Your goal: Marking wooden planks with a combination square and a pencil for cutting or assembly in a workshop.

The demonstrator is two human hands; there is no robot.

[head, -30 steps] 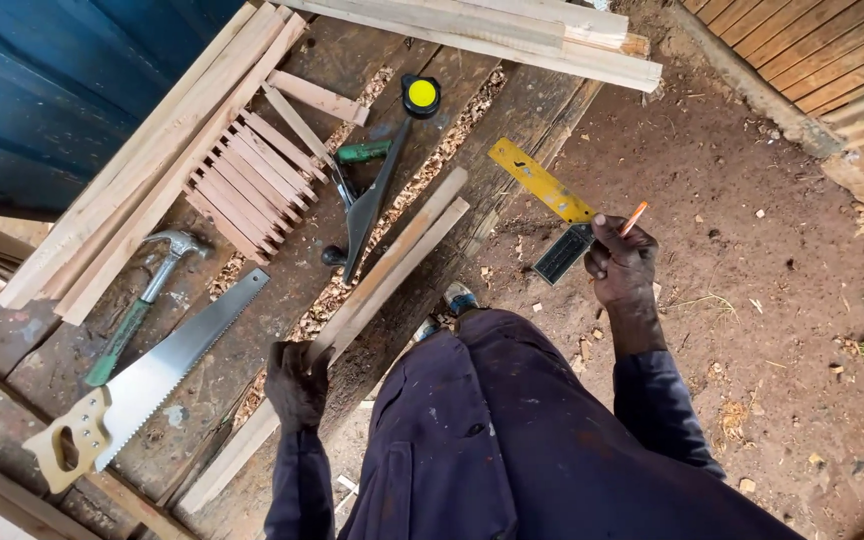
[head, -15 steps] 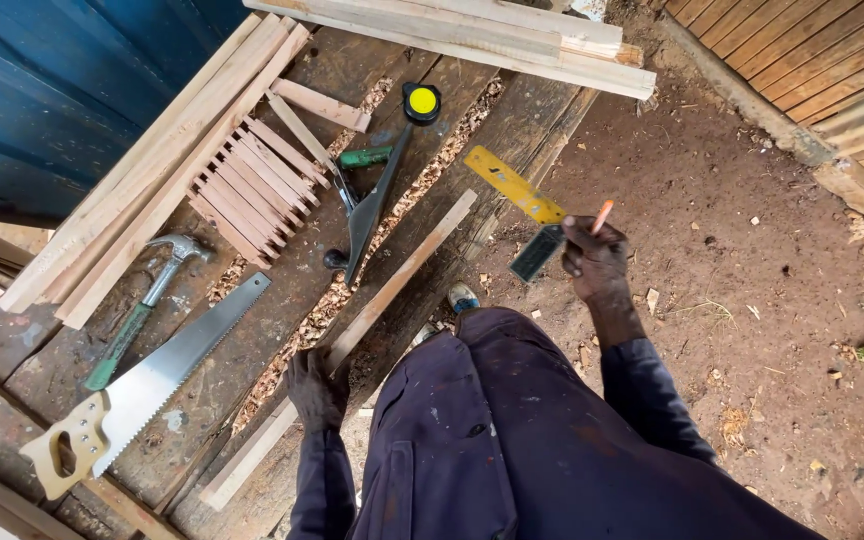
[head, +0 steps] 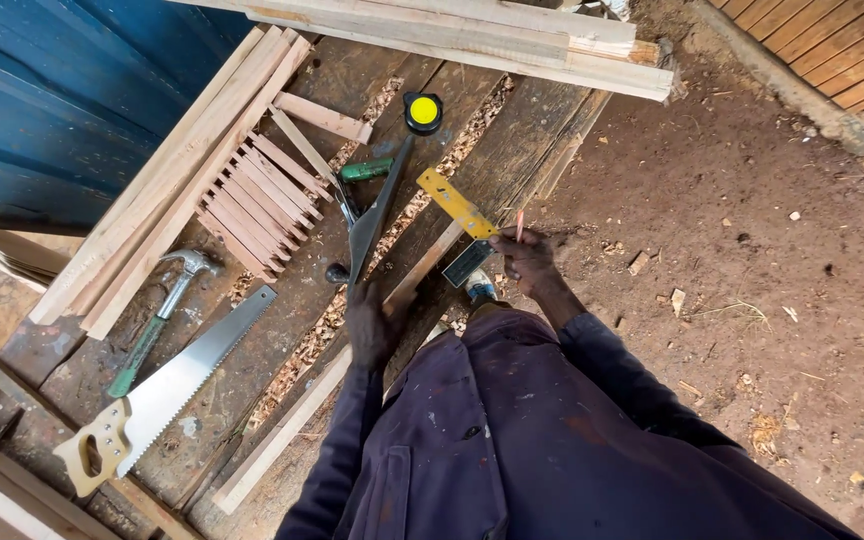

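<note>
My left hand grips a long pale wooden strip that lies diagonally along the front edge of the dark workbench. My right hand holds a try square with a yellow blade and a dark stock, plus an orange pencil sticking up between the fingers. The square's blade lies over the far end of the strip, just right of my left hand.
On the bench lie a handsaw, a green-handled hammer, a dark metal plane, a green-handled tool, a yellow-and-black tape measure, several short slats and long timbers. Red dirt floor lies to the right.
My right hand has brought the square and pencil left from over the dirt onto the strip. My left hand slid up the strip toward the square, and the strip shifted.
</note>
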